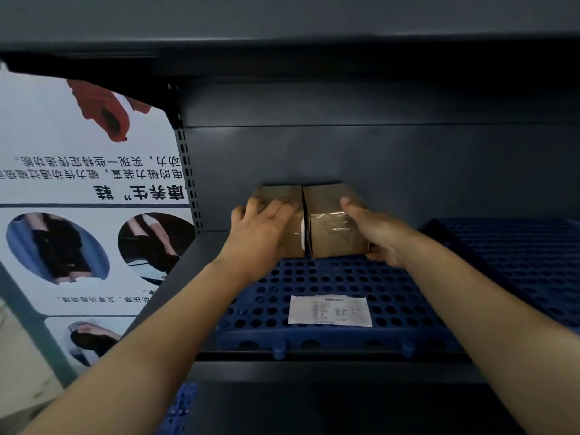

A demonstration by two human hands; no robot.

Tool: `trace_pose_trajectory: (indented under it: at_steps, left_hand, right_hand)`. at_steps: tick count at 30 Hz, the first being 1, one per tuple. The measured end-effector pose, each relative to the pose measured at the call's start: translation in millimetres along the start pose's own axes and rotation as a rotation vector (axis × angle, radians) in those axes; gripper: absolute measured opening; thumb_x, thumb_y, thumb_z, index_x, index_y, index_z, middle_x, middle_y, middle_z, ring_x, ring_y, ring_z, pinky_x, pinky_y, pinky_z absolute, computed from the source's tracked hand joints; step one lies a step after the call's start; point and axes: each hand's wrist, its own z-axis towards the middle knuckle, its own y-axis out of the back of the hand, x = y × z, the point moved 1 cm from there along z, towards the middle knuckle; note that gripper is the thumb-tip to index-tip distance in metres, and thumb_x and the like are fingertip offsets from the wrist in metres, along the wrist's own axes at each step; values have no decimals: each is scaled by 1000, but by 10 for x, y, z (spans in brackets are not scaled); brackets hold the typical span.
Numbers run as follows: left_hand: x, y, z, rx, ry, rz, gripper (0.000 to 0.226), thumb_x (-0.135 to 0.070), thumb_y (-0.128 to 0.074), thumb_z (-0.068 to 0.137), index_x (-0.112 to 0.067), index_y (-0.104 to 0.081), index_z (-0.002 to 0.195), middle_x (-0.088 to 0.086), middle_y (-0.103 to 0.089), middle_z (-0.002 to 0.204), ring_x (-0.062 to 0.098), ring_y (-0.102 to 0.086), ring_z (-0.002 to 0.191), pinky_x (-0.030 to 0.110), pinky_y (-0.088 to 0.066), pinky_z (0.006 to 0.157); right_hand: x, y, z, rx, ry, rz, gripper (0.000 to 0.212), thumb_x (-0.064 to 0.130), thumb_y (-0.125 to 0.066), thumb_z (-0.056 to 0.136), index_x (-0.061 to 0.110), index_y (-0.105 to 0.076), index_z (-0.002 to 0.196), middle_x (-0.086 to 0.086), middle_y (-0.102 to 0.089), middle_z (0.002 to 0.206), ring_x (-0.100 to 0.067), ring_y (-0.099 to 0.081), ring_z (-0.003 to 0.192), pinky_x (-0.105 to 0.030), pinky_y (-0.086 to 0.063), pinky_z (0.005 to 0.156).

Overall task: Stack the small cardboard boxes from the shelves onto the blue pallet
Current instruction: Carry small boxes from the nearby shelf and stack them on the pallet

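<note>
Left hand (262, 229) clasps left cardboard box (277, 192), right hand (378, 235) taped right box (332, 229); perforated blue pallet (329, 277) beneath.

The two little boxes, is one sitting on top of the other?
No, the left box and the right box stand side by side on the blue pallet.

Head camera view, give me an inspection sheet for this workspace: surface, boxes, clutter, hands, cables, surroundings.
Surface: blue pallet, perforated, on a dark shelf.
Job's things: left box and right box, side by side at the pallet's back.
Clutter: paper label lying flat on the pallet.
Hands: left hand holds the left box; right hand grips the right box.
Cables: nothing seen.
Surroundings: poster at left; second pallet tilted at right.
</note>
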Motion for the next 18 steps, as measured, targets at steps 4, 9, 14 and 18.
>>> trace_pose_trajectory:
  at_steps: [4,9,14,18]
  left_hand:
    - [41,12,14,-25,-21,-55,69,-15,-58,84,-26,-25,144,-7,-34,143,24,-24,129,39,-19,104]
    - [35,23,13,-45,-31,-74,68,-8,-55,83,-25,-27,143,-6,-35,142,23,-26,128,38,-16,106]
    - [-27,233,-5,-151,-48,-59,63,-13,-58,84,-18,-32,142,1,-37,141,24,-30,128,37,-17,107]
    - [-270,497,6,-218,-171,-85,53,-11,-61,83,-15,-46,133,3,-49,133,26,-36,124,36,-24,100]
  right_hand:
    - [3,-12,8,14,5,-17,72,62,-42,90,19,-32,146,-2,-34,151,-21,-35,136,-36,-34,109]
    - [-15,-4,-10,-61,87,-80,76,65,-41,89,14,-36,145,-5,-37,149,-23,-38,135,-34,-31,111]
    - [19,116,-129,-468,329,-521,71,60,-46,90,6,-43,136,-14,-45,139,-32,-37,129,-42,-33,105]
    - [101,143,-405,-586,533,-823,56,45,-53,92,7,-47,133,-14,-49,133,-32,-38,125,-39,-32,100]
